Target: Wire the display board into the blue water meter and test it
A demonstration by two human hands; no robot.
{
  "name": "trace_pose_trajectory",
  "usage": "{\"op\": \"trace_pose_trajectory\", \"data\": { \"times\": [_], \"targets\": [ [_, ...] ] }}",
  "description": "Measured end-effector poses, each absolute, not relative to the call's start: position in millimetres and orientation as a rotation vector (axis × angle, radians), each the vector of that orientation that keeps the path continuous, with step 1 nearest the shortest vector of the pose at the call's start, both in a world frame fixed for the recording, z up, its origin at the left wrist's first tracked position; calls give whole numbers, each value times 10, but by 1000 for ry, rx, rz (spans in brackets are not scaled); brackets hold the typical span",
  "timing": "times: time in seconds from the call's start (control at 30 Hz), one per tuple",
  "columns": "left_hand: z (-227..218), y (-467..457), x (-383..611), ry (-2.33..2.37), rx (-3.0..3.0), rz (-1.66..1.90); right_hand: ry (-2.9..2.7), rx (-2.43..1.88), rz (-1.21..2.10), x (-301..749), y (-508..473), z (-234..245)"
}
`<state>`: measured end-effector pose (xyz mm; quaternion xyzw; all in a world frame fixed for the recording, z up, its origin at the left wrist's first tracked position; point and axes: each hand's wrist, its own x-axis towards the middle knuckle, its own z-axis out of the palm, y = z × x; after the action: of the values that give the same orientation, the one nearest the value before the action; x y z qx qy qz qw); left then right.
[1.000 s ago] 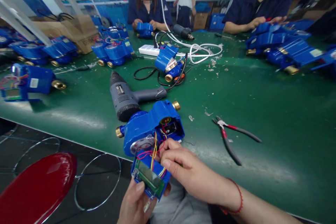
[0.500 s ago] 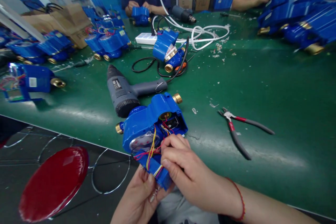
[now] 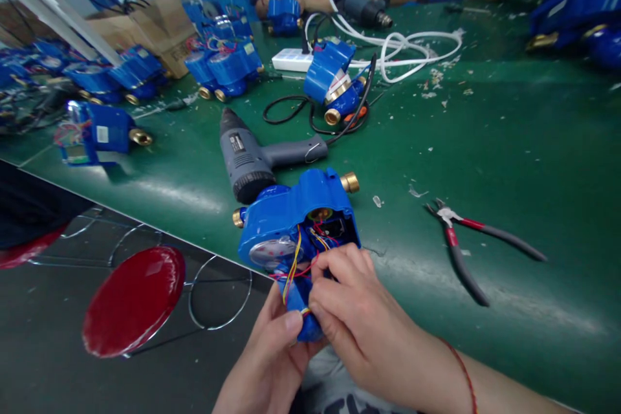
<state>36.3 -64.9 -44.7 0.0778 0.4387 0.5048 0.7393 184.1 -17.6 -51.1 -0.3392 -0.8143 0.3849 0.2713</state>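
Blue cover piece [image 3: 299, 310] clamped in both hands' grip, left [image 3: 266, 362] and right [image 3: 359, 323], beside one meter [image 3: 291, 217].

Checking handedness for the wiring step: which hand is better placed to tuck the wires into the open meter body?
Probably the right hand: its fingertips sit at the wires beside the open meter body. The left hand is underneath, gripping the small blue module.

- The grey heat gun [image 3: 252, 158] on the counter [image 3: 509, 142] carries a small label on its barrel, but the print is too small to read.
- White stickers on the blue meters [image 3: 99, 136] show no legible text.
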Motion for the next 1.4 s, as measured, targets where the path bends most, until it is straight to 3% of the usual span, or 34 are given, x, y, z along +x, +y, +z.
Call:
{"op": "trace_pose_trajectory", "data": {
  "times": [0.27, 0.57, 0.77, 0.93, 1.4],
  "targets": [
    [-498, -635, 390, 1122, 191, 1098, -2222, -933, 1026, 1805, -189, -527],
    [-441, -703, 429, 920, 155, 1072, -1928, -1023, 1054, 1925, -189, -661],
    [-377, -674, 403, 1273, 543, 1088, -1720, -901, 1102, 2054, -176, -553],
    [-301, -636, 284, 1428, 873, 986, -1634, -850, 1308, 2125, -117, -426],
    [-275, -622, 106, 1568, 964, 906, -1572, -950, 1658, 2051, -14, -420]
  ]
}}
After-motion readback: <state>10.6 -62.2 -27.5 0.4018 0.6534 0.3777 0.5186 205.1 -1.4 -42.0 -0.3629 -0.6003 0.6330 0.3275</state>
